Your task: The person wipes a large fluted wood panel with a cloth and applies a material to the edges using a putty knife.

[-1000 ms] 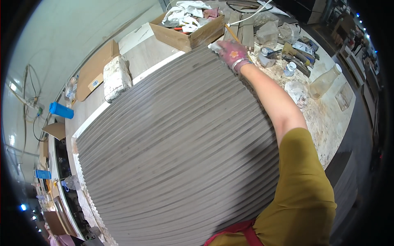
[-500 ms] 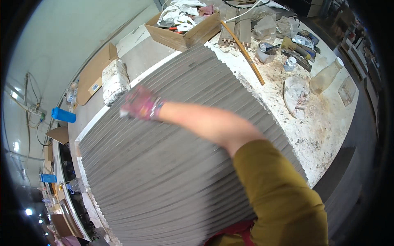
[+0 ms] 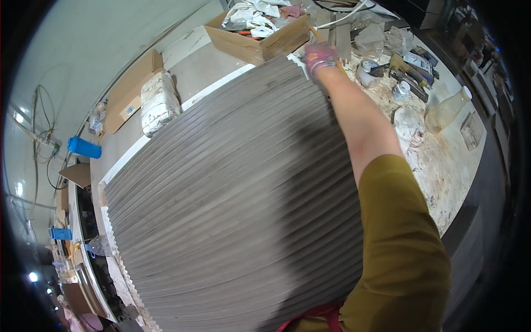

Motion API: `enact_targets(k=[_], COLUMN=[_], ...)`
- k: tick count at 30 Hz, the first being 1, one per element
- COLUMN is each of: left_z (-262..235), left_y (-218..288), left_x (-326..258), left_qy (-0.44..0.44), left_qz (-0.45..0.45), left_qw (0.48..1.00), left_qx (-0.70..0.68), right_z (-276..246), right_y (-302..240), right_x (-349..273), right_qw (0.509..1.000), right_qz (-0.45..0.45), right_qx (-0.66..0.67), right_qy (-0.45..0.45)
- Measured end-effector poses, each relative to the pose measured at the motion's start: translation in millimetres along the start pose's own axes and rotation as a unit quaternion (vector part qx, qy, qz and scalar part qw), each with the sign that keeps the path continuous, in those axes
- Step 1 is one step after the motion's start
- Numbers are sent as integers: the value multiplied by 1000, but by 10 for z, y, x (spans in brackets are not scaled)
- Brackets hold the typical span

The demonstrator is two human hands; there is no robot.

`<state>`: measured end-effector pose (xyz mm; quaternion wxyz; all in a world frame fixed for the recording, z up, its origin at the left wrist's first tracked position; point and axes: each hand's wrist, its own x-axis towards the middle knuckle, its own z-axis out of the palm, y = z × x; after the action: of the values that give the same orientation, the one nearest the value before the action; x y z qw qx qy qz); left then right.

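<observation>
Right hand [image 3: 321,57] in pink glove, blurred; finger spread cannot be told. It rests at the far top corner of the grey ribbed panel [image 3: 232,205], seemingly touching its edge. Cardboard box [image 3: 260,44] of rags sits just beyond that corner; white bag [image 3: 159,106] left of the panel.
</observation>
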<state>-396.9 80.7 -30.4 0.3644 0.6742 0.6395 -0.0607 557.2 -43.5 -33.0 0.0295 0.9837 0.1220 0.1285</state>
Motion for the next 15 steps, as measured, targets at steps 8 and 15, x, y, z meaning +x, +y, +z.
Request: enact_targets(k=[8, 15], left_z=[-47, 16], left_y=[-226, 20], left_x=[9, -62], left_qy=[-19, -5], left_qz=[16, -8], left_qw=[1000, 1000], left_qx=[18, -14], right_z=[-1, -63], right_y=[-169, 144], right_x=[-196, -636], right_qw=[994, 976], right_qz=[-66, -163], right_qx=[85, 137], right_qy=[-31, 41])
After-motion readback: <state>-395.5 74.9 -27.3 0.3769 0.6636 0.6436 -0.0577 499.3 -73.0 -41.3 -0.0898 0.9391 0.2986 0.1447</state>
